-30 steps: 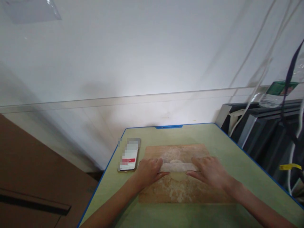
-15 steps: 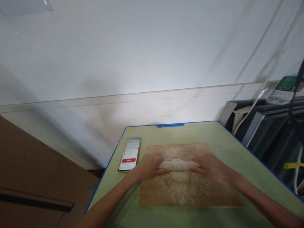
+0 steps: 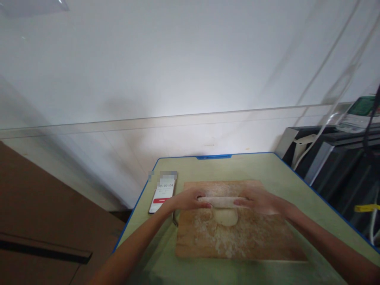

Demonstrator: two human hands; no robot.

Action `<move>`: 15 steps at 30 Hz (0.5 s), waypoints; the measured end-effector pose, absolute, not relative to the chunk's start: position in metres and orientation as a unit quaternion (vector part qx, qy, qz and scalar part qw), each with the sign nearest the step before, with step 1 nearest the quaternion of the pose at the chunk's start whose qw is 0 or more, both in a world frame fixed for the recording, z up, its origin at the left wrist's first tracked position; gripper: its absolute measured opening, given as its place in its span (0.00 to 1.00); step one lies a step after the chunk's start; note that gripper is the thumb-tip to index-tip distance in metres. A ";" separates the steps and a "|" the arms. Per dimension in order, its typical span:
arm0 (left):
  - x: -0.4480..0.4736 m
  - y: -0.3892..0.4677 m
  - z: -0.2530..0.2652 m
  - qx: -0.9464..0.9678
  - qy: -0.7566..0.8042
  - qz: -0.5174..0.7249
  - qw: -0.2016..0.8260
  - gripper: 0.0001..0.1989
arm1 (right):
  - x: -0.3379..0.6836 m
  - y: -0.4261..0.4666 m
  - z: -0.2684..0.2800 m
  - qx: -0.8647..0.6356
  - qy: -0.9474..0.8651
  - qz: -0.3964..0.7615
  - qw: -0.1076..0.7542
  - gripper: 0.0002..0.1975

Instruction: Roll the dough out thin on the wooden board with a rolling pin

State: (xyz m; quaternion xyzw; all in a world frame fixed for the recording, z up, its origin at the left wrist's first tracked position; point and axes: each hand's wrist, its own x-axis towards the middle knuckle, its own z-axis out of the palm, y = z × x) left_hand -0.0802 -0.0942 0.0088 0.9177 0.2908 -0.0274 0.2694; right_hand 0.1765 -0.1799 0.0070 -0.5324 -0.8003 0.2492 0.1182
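A floury rolling pin point(image 3: 223, 202) lies crosswise over a wooden board point(image 3: 204, 245), gripped at its two ends. My left hand point(image 3: 191, 199) is closed round its left end, thumb along the near side. Round the right end my right hand point(image 3: 257, 200) is closed the same way. From beneath the pin a flat round of pale dough point(image 3: 226, 217) shows on its near side; its far part is hidden by the pin. Loose flour whitens the board around the dough.
A phone point(image 3: 162, 194) showing a timer lies left of the board on the pale green table point(image 3: 243, 166) with blue edging. Dark panels point(image 3: 341, 166) lean at the right, beside a white cable. A white wall point(image 3: 190, 79) rises behind the table.
Both hands have moved the rolling pin slightly away from me across the dough. More of the dough's near side shows, and it looks wider.
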 end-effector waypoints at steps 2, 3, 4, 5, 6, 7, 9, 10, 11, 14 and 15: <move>-0.080 -0.089 0.006 0.911 0.284 -0.033 0.298 0.18 | 0.175 -0.179 0.008 -0.535 -0.802 0.236 0.122 0.26; -0.079 -0.087 0.006 0.908 0.283 -0.036 0.308 0.19 | 0.175 -0.179 0.007 -0.539 -0.802 0.231 0.117 0.27; -0.079 -0.086 0.006 0.905 0.282 -0.036 0.316 0.20 | 0.174 -0.179 0.007 -0.544 -0.801 0.226 0.108 0.28; -0.078 -0.085 0.007 0.904 0.280 -0.034 0.320 0.21 | 0.174 -0.178 0.006 -0.551 -0.799 0.220 0.098 0.29; -0.077 -0.084 0.008 0.905 0.278 -0.033 0.320 0.21 | 0.174 -0.178 0.006 -0.558 -0.797 0.213 0.089 0.30; -0.077 -0.084 0.009 0.907 0.277 -0.031 0.314 0.22 | 0.174 -0.177 0.005 -0.563 -0.796 0.206 0.083 0.31; -0.076 -0.084 0.010 0.914 0.283 -0.029 0.288 0.23 | 0.175 -0.177 0.005 -0.565 -0.797 0.195 0.082 0.32; -0.075 -0.083 0.011 0.918 0.289 -0.029 0.270 0.24 | 0.175 -0.176 0.006 -0.565 -0.798 0.191 0.085 0.33; -0.075 -0.083 0.011 0.923 0.294 -0.027 0.247 0.24 | 0.174 -0.176 0.007 -0.566 -0.798 0.188 0.087 0.34; -0.075 -0.083 0.013 0.938 0.299 -0.003 0.175 0.24 | 0.173 -0.176 0.009 -0.575 -0.795 0.175 0.083 0.36; -0.074 -0.083 0.014 0.941 0.298 0.005 0.158 0.24 | 0.173 -0.176 0.009 -0.577 -0.795 0.170 0.080 0.36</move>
